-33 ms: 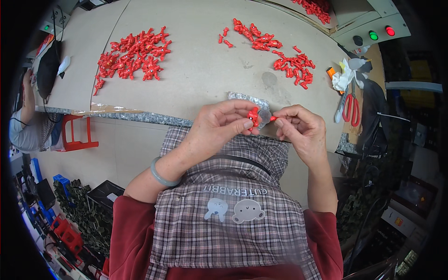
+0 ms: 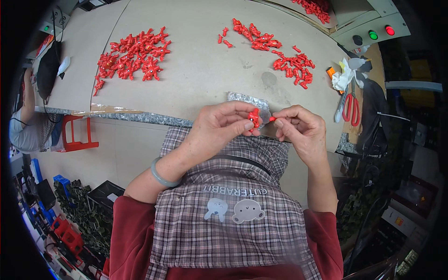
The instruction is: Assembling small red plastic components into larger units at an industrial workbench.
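Note:
Between the thumb and fingers of my left hand (image 2: 219, 123) is a small red toy figure (image 2: 254, 116), held upright at the table's near edge. My right hand (image 2: 301, 128) pinches a small red piece (image 2: 272, 119) just to the right of the figure. A round, clear, greyish disc (image 2: 265, 115) shows between the two hands; I cannot tell what it is fixed to. Behind my hands a speckled grey strip (image 2: 247, 98) lies on the table. Red figures in a heap (image 2: 135, 53) lie at the left, and smaller red parts (image 2: 296, 67) at the right.
Red-handled scissors (image 2: 351, 109), crumpled white tissue (image 2: 342, 80) and an orange item (image 2: 331, 73) sit at the table's right edge. A control box (image 2: 373, 28) with lit buttons stands at the back right. Another person's arm (image 2: 29, 98) and a red stool (image 2: 79, 134) are at the left.
Almost nothing differs. The figure in my left hand has shifted very slightly; both hands stay in the same place with the same grip.

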`<state>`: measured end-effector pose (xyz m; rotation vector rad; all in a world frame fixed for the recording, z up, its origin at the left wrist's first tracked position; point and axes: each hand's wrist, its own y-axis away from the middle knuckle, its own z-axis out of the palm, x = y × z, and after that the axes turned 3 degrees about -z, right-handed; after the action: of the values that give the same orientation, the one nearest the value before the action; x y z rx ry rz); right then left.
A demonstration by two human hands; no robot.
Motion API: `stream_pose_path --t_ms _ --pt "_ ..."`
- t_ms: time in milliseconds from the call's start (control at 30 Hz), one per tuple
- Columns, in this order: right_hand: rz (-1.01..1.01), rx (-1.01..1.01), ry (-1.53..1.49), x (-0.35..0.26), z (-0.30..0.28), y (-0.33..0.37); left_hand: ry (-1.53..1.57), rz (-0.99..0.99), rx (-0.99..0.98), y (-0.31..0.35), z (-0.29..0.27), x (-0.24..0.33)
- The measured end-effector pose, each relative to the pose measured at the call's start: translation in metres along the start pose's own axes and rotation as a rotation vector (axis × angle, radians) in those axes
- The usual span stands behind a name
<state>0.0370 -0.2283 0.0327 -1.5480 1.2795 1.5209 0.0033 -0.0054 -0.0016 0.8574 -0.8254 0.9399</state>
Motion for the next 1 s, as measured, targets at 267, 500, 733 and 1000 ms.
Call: stream_pose_path --t_ms 267,500,733,1000 --pt "-0.026 -0.032 -0.214 0.002 0.0 0.003 0.004 -0.014 -0.033 -0.001 0.007 -0.002" --pt "-0.116 0.031 -0.09 0.005 0.004 0.002 0.019 0.003 -0.009 -0.001 0.004 -0.008" --pt "-0.528 0.12 0.598 0.014 0.01 -0.002 -0.014 0.037 0.01 -0.002 0.0 -0.009" --pt "-0.525 0.095 0.614 0.02 0.004 -0.003 -0.008 0.036 -0.004 -0.003 0.0 -0.007"
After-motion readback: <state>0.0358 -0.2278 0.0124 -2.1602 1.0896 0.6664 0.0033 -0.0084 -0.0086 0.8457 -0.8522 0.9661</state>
